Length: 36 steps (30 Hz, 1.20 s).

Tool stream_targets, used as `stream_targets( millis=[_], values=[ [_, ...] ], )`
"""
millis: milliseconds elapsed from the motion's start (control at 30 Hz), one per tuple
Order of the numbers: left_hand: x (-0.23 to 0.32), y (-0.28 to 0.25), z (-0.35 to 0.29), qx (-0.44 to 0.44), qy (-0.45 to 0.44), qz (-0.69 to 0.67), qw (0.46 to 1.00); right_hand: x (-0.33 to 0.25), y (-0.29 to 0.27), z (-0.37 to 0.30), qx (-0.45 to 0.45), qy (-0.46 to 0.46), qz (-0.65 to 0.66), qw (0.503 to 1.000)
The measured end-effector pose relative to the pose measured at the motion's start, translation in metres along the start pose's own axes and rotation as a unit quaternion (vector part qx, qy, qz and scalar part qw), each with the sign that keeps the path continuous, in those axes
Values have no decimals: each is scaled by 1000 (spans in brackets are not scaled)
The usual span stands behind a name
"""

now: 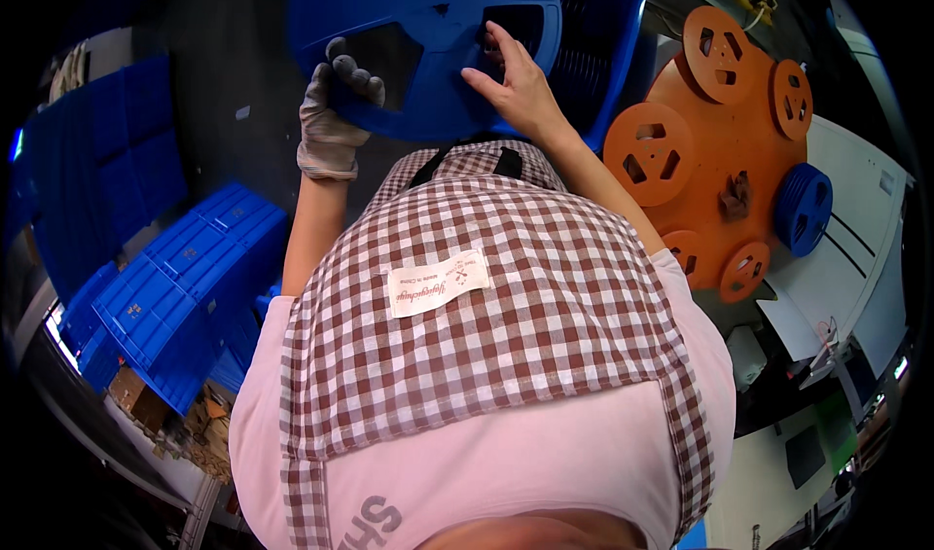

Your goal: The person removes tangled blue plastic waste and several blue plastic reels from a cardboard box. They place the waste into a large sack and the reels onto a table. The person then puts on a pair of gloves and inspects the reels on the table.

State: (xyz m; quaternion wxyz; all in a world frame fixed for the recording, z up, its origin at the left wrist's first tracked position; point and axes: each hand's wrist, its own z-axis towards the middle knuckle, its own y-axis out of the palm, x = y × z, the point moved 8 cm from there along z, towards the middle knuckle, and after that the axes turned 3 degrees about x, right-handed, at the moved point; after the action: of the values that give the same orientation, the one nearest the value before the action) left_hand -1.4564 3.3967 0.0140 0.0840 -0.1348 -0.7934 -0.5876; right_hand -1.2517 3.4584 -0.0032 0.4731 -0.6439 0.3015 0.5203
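Observation:
A large flat blue reel [452,59] with cut-out windows is in front of me at the top of the view. My left hand [331,127], in a grey work glove, grips its left rim, the thumb outside and fingers through or over the window edge. Bare, my right hand [525,88] is over the reel's right side, thumb and fingers apart; its fingertips are at the right window, and whether they touch the edge I cannot tell. Behind the reel, a blue bin [623,59] holds ribbed blue pieces, partly hidden.
To the right, a round orange table [749,146] carries several orange reels [649,154], a stack of blue reels [804,210] and a crumpled brown thing [736,197]. Blue lidded crates [185,292] stand at my left. White panels [846,190] lie beyond the orange table.

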Motion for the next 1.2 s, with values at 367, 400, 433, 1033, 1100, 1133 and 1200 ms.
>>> stream_targets(
  millis=[367,400,433,1033,1100,1133,1200],
  values=[
    [-68,122,22,-147,66,680,715,49,-36,1,-200,137,683,689],
    [-50,108,29,-108,121,733,660,40,-44,-7,-242,124,760,591],
    [-40,103,31,-62,117,742,657,38,-49,-13,-240,119,768,581],
    [-107,142,115,-49,43,815,576,17,-28,-35,-188,164,651,717],
    [-104,141,123,-72,55,812,577,37,-24,-36,-220,146,661,703],
    [-105,139,127,-96,63,806,581,43,-23,-36,-235,137,666,694],
    [-96,127,135,-127,85,794,589,28,-23,-38,-251,163,696,653]
  ],
)
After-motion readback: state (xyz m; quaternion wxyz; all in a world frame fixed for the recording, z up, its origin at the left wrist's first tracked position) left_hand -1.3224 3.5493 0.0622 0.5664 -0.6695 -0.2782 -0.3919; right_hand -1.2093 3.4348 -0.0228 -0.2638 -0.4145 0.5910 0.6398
